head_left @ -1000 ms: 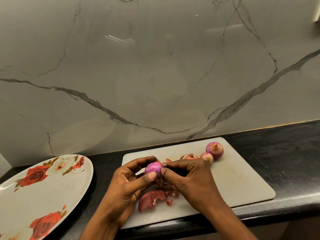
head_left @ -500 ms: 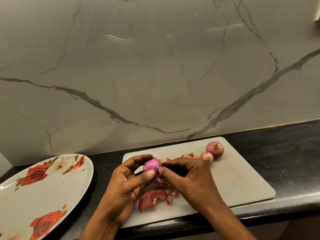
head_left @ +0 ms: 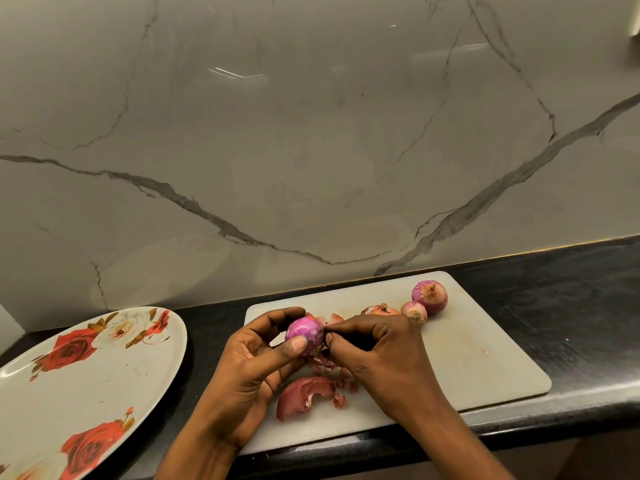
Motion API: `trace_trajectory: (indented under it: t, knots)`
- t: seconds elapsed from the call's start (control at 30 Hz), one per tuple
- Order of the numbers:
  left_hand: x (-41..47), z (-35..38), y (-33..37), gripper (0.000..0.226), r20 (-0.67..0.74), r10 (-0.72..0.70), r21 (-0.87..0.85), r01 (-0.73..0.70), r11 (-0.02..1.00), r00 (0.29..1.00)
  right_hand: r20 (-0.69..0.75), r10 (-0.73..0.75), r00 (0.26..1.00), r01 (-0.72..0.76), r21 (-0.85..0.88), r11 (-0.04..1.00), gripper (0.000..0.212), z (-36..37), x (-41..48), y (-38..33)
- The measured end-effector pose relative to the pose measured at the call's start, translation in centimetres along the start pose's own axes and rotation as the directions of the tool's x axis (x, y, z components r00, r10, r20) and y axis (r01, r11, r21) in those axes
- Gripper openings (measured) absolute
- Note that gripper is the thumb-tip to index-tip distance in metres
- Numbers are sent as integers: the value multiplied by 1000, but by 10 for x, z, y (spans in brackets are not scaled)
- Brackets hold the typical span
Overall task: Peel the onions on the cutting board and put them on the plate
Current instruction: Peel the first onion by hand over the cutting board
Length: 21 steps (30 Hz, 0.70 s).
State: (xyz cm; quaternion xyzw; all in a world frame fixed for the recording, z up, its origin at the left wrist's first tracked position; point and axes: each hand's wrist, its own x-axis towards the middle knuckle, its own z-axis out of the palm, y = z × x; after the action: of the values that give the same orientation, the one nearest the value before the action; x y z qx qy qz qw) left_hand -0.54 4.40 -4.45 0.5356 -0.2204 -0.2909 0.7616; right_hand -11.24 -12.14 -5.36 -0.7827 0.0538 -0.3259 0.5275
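My left hand [head_left: 254, 358] grips a small purple onion [head_left: 304, 332], mostly bare of skin, just above the white cutting board [head_left: 467, 358]. My right hand [head_left: 377, 351] pinches at the onion's right end with thumb and forefinger. Three unpeeled onions lie at the board's back: a large one [head_left: 430, 296], a small one [head_left: 414, 311] and an orange-brown one [head_left: 379, 310] partly hidden behind my right hand. The white plate with red roses [head_left: 69, 386] sits to the left and holds no onions.
Loose reddish onion skins [head_left: 304, 396] lie on the board below my hands. The black counter [head_left: 571, 306] runs right of the board, with its front edge close to me. A marble wall stands right behind.
The onion has been turned slightly in my left hand and lifted a little. My right fingers have shifted along its right end. Plate and other onions have not moved.
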Motion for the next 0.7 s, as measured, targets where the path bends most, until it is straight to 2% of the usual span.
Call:
trace_trajectory:
  t: [0.07, 0.17, 0.2, 0.27, 0.33, 0.5, 0.6, 0.7]
  knots:
    - [0, 1, 0, 74, -3, -1, -12, 1, 1000, 1000, -4, 1, 1000, -1, 6, 1000, 27, 0, 0, -1]
    - [0, 2, -1, 43, -29, 3, -29, -4, 1000, 1000, 18, 6, 1000, -7, 30, 1000, 19, 0, 0, -4]
    - [1, 1, -2, 41, -33, 1, -24, -2, 1000, 999, 17, 6, 1000, -7, 31, 999, 16, 0, 0, -4]
    - [1, 0, -2, 44, -19, 2, -19, -2, 1000, 1000, 12, 3, 1000, -3, 19, 1000, 13, 1, 1, -3]
    - [1, 0, -1, 57, -7, 5, -2, -5, 1000, 1000, 12, 7, 1000, -7, 16, 1000, 13, 1, 1, -2]
    - [2, -1, -2, 57, 0, -7, 1, 7, 1000, 1000, -8, -14, 1000, 14, -13, 1000, 15, 1, 0, -3]
    - [2, -1, -2, 75, 2, -6, 1, 6, 1000, 1000, -16, -14, 1000, 13, -24, 1000, 18, 1, 0, -2]
    - [2, 0, -2, 78, -10, -6, -10, 6, 1000, 1000, -10, 10, 1000, -10, -35, 999, 14, 1, -1, 0]
